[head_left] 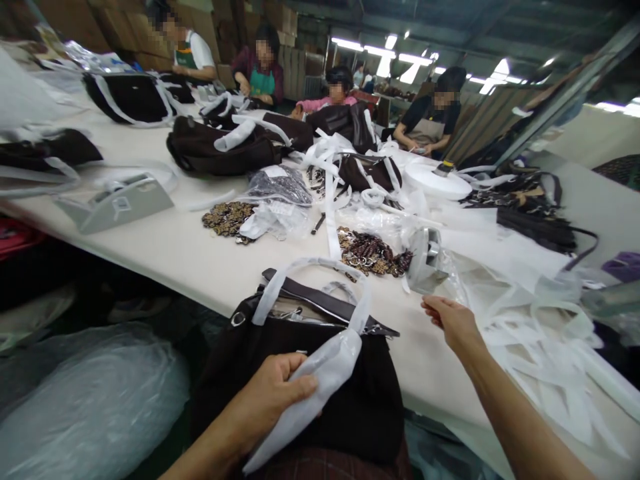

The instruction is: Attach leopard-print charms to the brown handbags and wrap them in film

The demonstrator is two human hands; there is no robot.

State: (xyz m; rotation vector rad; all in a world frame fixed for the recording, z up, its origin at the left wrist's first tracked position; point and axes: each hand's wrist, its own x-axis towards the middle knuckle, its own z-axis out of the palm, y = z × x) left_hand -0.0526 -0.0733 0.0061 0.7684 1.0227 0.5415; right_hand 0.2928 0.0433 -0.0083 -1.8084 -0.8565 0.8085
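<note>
A dark bag (350, 393) with an open zipped top leans on the near table edge, its handle (300, 263) wrapped in white material. My left hand (285, 387) pinches a loose white wrapping sheet (333, 360) that hangs from the handle's right end across the bag's front. Right of the bag, my right hand (453, 320) is raised over the table with thumb and fingertips pressed together. Anything between those fingertips is too small to make out. Just beyond them stands a grey tape dispenser (425, 263).
Piled tags and straps (373, 253), plastic bags (280, 187) and more dark bags (220, 147) cover the table (200, 267). White strips (530, 353) lie at right. Another dispenser (125, 203) stands left. Several people sit across. Bubble wrap (95, 393) is at lower left.
</note>
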